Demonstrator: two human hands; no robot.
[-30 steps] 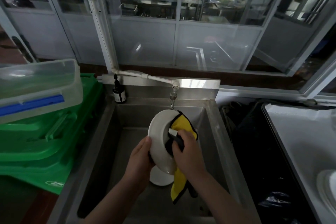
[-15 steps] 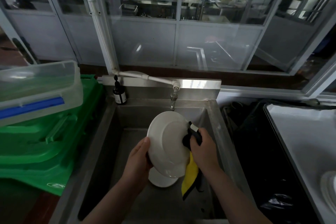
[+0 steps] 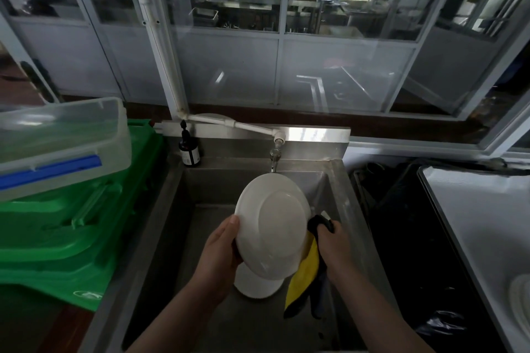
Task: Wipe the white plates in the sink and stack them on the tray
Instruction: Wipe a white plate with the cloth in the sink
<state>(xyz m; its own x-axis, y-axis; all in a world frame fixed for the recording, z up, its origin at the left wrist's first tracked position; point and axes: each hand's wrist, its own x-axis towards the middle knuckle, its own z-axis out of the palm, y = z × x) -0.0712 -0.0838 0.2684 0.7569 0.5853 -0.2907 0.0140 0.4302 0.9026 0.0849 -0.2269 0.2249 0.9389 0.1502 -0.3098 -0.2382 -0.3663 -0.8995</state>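
At far left, container: a clear plastic container (image 3: 61,143) with a blue clip sits on top of a stack of green crates (image 3: 71,226), beside the sink.
Back ledge: a small dark bottle (image 3: 189,152) with a white label stands at the sink's rear left corner; a white pipe runs along the ledge to the tap (image 3: 275,155), which hangs over the basin.
Sink: a stainless steel sink (image 3: 160,218) holds the work.
Left hand: the left hand (image 3: 219,256) grips the lower left rim of the held plate, thumb on the near face, the other fingers hidden behind it.
Held plate: a white plate (image 3: 272,226) is raised above the basin, tilted on edge, its underside with the foot ring turned to the camera.
Plate below: a second white plate (image 3: 256,285) lies on the sink floor, partly hidden by the held one.
Cloth: a yellow and black cloth (image 3: 305,272) hangs from the plate's right edge down into the basin.
Right hand: the right hand (image 3: 332,246) has its fingers curled round the cloth's bunched top, just beside the plate's right rim.
Right side: a dark bin bag (image 3: 401,238) fills the gap next to the sink.
Tray: a pale tray (image 3: 481,226) lies at far right, with a white plate's edge (image 3: 520,298) showing at the frame border.
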